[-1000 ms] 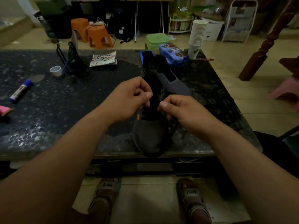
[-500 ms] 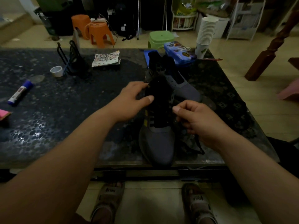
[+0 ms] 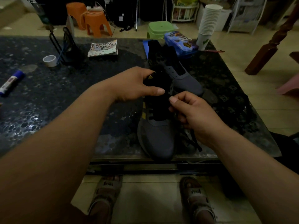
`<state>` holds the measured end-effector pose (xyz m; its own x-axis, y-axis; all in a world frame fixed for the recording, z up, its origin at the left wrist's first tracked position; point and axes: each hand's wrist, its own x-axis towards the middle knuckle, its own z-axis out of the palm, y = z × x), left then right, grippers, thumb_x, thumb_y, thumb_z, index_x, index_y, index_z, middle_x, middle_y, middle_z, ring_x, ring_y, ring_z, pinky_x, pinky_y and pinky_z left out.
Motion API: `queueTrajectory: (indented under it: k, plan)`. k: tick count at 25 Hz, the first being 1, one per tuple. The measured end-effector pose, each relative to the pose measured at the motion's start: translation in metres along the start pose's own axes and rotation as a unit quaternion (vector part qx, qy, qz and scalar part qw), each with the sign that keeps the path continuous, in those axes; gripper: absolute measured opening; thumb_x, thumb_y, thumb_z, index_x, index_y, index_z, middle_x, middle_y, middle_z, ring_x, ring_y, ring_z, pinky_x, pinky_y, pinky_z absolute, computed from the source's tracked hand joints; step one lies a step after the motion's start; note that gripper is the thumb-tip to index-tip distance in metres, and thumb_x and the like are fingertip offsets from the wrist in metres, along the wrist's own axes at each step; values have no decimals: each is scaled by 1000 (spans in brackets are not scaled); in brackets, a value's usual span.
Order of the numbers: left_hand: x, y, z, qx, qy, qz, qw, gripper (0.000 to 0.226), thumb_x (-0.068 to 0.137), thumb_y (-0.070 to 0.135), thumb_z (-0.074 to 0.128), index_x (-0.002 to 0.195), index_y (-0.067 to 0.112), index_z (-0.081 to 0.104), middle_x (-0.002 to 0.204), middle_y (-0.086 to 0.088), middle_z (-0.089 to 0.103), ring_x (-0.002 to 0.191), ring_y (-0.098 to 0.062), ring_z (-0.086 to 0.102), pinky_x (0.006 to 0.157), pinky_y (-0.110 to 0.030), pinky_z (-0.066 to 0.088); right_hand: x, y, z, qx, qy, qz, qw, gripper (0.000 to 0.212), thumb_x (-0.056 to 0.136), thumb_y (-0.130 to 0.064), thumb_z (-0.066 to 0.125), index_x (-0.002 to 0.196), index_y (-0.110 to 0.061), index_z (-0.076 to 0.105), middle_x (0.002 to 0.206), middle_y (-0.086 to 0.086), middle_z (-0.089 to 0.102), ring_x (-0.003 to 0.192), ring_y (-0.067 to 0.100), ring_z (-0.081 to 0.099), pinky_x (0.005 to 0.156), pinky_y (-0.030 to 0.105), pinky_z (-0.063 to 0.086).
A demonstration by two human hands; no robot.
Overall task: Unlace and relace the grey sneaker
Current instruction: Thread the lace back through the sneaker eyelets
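1. Half a second on, the left hand [image 3: 134, 84] had curled its fingers over the dark tongue of the grey sneaker [image 3: 156, 136], where they had lain stretched out before.
2. Its grip held the tongue firmly, thumb pointing right.
3. The right hand [image 3: 195, 113], just beside it, had risen a little. Its grip was curled closed, pinching the black lace [image 3: 195, 141], whose loose end trailed out beneath the wrist.
4. The grey sneaker stood at lower centre of the frame on the table [image 3: 64, 97], toe at the near edge.
5. A second sneaker [image 3: 184, 80] lay just behind it, toward the upper right.
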<state>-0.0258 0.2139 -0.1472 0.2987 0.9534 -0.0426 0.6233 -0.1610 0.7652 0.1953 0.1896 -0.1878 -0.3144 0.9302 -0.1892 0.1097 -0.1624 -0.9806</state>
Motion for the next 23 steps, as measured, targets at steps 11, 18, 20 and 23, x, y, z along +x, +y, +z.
queueTrajectory:
  k: [11,18,20,23]
  plan:
    - [14,-18,5,-144,15,-16,989,31,102,30,63,107,0,69,96,-2,73,90,-9,67,88,-30,52,12,0,-10,-97,5,-95,991,11,98,-18,69,97,-12,78,88,5,78,81,7,70,72,17,54]
    - [12,-14,5,-140,7,-18,990,36,102,31,62,107,-4,66,94,-3,71,88,-9,65,83,-27,51,15,6,-4,-134,19,-114,984,12,98,-21,69,91,-15,77,87,3,77,82,9,70,75,26,55]
    - [13,-13,5,-136,4,-20,991,36,102,33,63,109,-2,67,96,-4,72,90,-10,66,86,-29,52,17,7,-3,-124,22,-115,985,13,99,-21,68,90,-16,76,85,3,76,80,7,68,74,26,54]
    - [11,-12,5,-134,7,-21,991,33,102,30,62,105,-2,67,90,0,71,85,-7,66,80,-22,52,17,5,-3,-139,18,-118,983,13,99,-21,68,90,-16,75,86,4,76,80,9,68,74,29,55]
